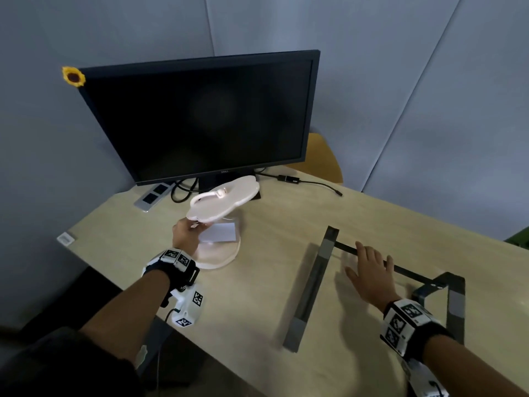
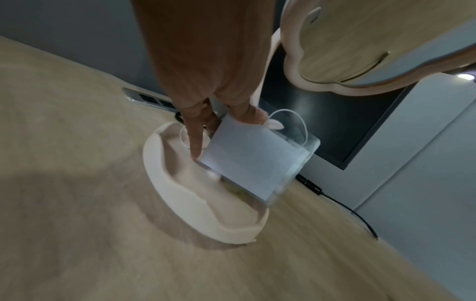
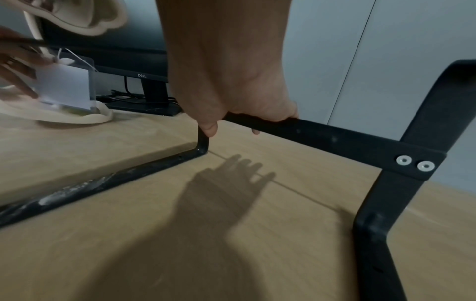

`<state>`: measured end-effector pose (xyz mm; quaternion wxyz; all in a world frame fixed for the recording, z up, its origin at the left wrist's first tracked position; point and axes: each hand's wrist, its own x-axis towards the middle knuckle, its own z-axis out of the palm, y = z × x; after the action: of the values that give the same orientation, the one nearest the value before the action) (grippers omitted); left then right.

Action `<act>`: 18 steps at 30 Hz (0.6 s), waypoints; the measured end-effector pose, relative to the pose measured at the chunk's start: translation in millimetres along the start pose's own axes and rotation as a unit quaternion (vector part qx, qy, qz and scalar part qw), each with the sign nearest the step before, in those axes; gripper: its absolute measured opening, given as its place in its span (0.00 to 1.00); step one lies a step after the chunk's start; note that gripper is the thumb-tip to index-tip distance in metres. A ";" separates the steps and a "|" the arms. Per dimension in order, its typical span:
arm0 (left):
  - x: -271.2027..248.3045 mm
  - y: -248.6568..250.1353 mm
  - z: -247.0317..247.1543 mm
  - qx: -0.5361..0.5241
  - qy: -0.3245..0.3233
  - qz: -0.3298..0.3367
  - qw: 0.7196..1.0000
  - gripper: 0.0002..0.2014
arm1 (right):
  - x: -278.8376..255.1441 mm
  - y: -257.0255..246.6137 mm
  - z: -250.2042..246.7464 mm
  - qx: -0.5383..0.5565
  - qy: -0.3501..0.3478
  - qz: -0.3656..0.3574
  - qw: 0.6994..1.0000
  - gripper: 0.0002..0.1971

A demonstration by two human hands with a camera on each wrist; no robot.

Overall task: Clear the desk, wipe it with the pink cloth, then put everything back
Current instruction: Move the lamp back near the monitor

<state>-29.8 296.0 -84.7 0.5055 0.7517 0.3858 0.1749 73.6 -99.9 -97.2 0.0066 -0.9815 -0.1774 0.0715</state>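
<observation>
One readable word shows: "DELL" on the lower bezel of the dark monitor (image 1: 200,116), seen in the head and right wrist views. A yellow sunflower ornament (image 1: 73,76) sits on its upper left corner. A small white label (image 1: 65,239) lies near the desk's left edge, its print too small to read.

The left hand (image 1: 186,232) reaches under the cloud-shaped head of a pale pink desk lamp (image 1: 224,196); in the left wrist view its fingers (image 2: 195,140) and thumb pinch a white card in a clear holder (image 2: 252,160), which stands tilted on the lamp's round base (image 2: 180,195). The right hand (image 1: 369,270) is curled over the black crossbar of a dark metal stand frame (image 1: 310,290), thumb under the bar, fingers over it.

The light wooden desk (image 1: 257,310) has bare surface between lamp and frame and along the near edge. A silver power strip (image 1: 153,196) and a black adapter cable (image 1: 309,181) lie at the back, by the monitor's foot. The pink cloth is not visible in any view.
</observation>
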 end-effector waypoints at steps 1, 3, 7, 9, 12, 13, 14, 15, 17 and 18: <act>3.9 -6.5 -0.4 -0.005 -0.004 -0.010 1.000 0.11 | -0.2 0.6 1.6 0.003 0.005 0.002 1.000 0.34; 10.2 -17.2 -0.4 -0.046 -0.013 -0.048 0.998 0.13 | -0.6 2.3 4.9 0.008 0.016 0.002 1.000 0.34; 22.7 -36.1 -1.8 -0.131 -0.029 -0.131 0.982 0.21 | -1.3 4.0 12.6 0.012 0.048 -0.009 0.999 0.34; 27.0 -46.1 -4.0 -0.128 -0.033 -0.139 0.981 0.22 | -1.4 3.9 15.4 0.013 0.064 -0.007 0.998 0.35; 26.5 -50.8 -7.0 -0.096 -0.024 -0.103 0.990 0.16 | -1.2 0.1 15.0 0.019 0.055 0.012 0.998 0.35; 23.5 -48.4 -7.2 -0.086 -0.025 -0.086 0.992 0.11 | -1.3 -0.7 14.2 0.019 0.053 0.018 0.998 0.35; 18.6 -44.6 -7.4 -0.082 -0.031 -0.076 0.993 0.06 | -1.9 -1.4 12.6 0.018 0.048 0.024 0.998 0.34; 13.6 -40.8 -7.3 -0.077 -0.035 -0.061 0.995 0.06 | -2.6 -2.2 9.9 0.018 0.041 0.027 0.999 0.34; 8.0 -41.1 -7.4 -0.068 -0.045 -0.039 0.996 0.14 | -4.1 -3.0 2.8 0.022 0.024 0.027 0.999 0.32; 5.7 -42.4 -8.9 -0.064 -0.043 -0.025 0.997 0.20 | -4.5 -3.7 -2.0 0.024 0.011 0.029 0.999 0.31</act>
<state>-49.0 313.9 -119.5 0.5732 0.7147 0.3700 0.1540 68.5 -98.0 -94.5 0.0299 -0.9865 -0.1472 0.0650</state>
